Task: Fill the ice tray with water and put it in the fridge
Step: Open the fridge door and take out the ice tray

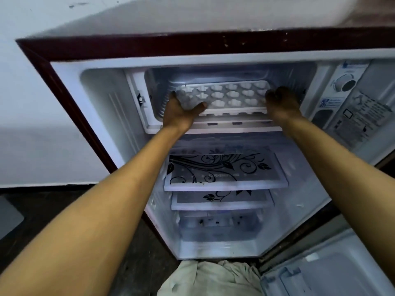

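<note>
A white ice tray (226,96) with several heart-shaped cells lies level inside the freezer compartment (159,82) at the top of the open fridge (128,47). My left hand (179,111) grips the tray's left end, thumb across its front corner. My right hand (282,102) holds the right end with curled fingers. Whether the cells hold water is hard to tell.
Below the freezer are two glass shelves with black floral print (222,171) and a clear drawer (220,229). The thermostat dial (345,83) and a label sit on the right inner wall. The open door (329,272) is at lower right. A pale cloth (209,278) lies on the floor.
</note>
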### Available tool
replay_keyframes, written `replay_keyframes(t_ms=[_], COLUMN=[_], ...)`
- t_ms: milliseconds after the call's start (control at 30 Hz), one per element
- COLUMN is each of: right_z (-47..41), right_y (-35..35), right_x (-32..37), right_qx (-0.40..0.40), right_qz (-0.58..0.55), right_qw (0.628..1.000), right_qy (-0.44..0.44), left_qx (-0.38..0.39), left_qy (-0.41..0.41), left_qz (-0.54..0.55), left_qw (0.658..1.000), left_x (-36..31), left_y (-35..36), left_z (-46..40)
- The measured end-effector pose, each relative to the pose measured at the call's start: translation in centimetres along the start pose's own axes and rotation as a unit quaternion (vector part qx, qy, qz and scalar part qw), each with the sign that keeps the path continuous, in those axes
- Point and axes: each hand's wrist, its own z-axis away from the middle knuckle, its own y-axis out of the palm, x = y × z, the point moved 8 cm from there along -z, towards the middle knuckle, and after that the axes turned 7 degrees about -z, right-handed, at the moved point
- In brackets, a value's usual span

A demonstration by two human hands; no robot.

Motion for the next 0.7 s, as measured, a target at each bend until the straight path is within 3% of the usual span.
replay_keyframes(t_ms=[267,400,467,700], right_z=[13.0,22.3,29.2,36.9], right_y=[-5.5,-8.2,-10.8,-11.8], right_x=[1.2,-2.5,-5.3,-10.0], right_qx=[-0.011,-0.036,-0.069,-0.096], right_qz=[-0.177,-0.231,-0.252,-0.270], right_qw=[0.984,0.970,0.960,0.947], right_qy=[0.003,0.062,0.099,0.148], left_qx=[-0.018,0.018,0.073,0.112], left_qy=[-0.049,-0.061,-0.056,-0.064], left_qz=[0.121,0.148,0.150,0.149], left_qw=[0.991,0.987,0.984,0.980], left_x=[-1.0,0.6,1.1,4.1], left_y=[-5.8,-7.4,-7.7,-7.7], left_z=[13.7,22.0,27.9,34.1])
